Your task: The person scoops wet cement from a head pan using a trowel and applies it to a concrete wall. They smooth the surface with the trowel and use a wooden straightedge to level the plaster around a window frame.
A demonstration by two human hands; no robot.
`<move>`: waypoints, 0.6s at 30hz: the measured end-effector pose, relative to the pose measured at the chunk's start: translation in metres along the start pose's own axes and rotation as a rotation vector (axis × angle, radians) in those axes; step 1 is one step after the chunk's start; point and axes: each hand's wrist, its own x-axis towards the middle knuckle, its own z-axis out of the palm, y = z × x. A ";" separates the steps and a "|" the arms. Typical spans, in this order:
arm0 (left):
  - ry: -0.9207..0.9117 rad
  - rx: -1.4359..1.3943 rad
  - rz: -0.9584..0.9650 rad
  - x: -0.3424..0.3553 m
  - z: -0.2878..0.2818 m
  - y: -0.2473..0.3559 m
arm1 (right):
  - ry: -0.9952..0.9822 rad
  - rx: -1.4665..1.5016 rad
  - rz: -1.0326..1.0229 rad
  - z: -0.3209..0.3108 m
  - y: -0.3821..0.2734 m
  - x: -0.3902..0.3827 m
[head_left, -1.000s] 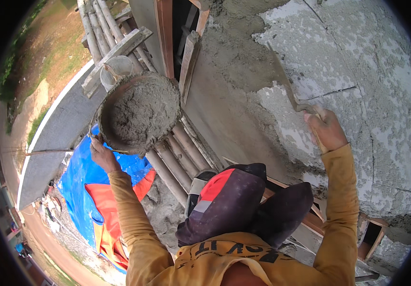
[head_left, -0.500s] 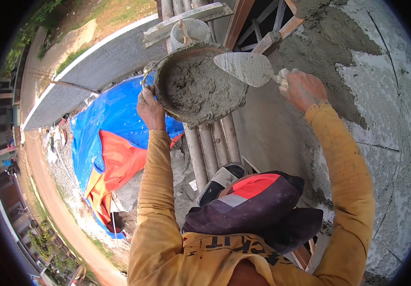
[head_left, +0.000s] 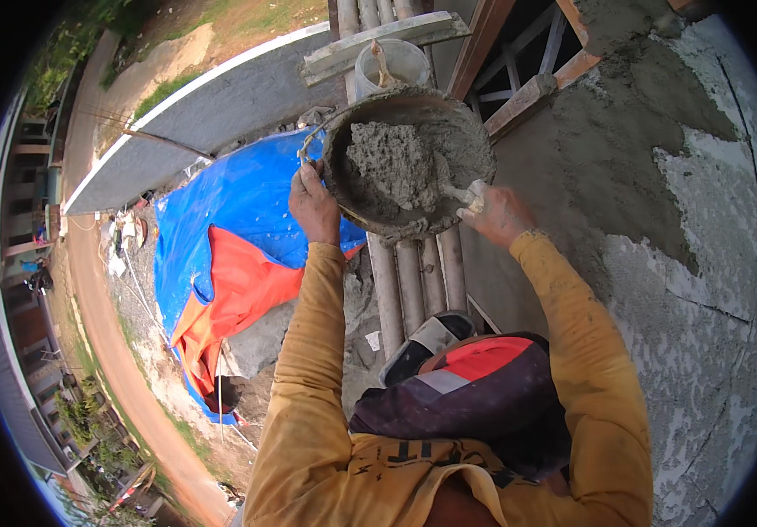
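Note:
My left hand [head_left: 315, 207] grips the left rim of a round, dark basin [head_left: 337, 180] of wet grey mortar [head_left: 396, 162]. A cord handle [head_left: 306, 145] shows just above those fingers. My right hand [head_left: 499, 214] is closed round the handle of a trowel [head_left: 459, 193] at the basin's right side. The trowel's blade lies in the basin, hidden under a heaped load of mortar. Both forearms are in mud-marked yellow sleeves.
Bamboo poles [head_left: 409, 281] run beneath the basin, with a plank [head_left: 387, 44] across them and a whitish bucket [head_left: 396, 63] beyond. At right stands a partly plastered wall [head_left: 686, 351] with a wooden frame [head_left: 528, 105]. Blue and orange tarpaulin [head_left: 246, 211] lies below left.
My right hand has moved left and down to the basin. The trowel blade, bare above the rim before, is now in the mortar, which is heaped up and has uncovered part of the basin.

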 end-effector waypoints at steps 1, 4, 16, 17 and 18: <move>0.005 -0.017 0.004 -0.001 0.004 0.002 | 0.041 0.003 -0.012 -0.002 0.007 -0.005; -0.021 -0.084 0.012 0.001 0.007 0.002 | 0.167 0.004 -0.062 -0.012 0.024 -0.029; -0.207 -0.423 -0.090 0.014 -0.002 -0.022 | 0.104 0.464 -0.277 -0.148 0.018 -0.215; -0.150 -0.146 0.018 0.010 -0.001 -0.008 | 0.059 0.688 -0.145 -0.150 0.031 -0.222; -0.166 -0.154 0.021 0.012 0.000 -0.008 | 0.012 0.911 -0.012 -0.152 0.047 -0.227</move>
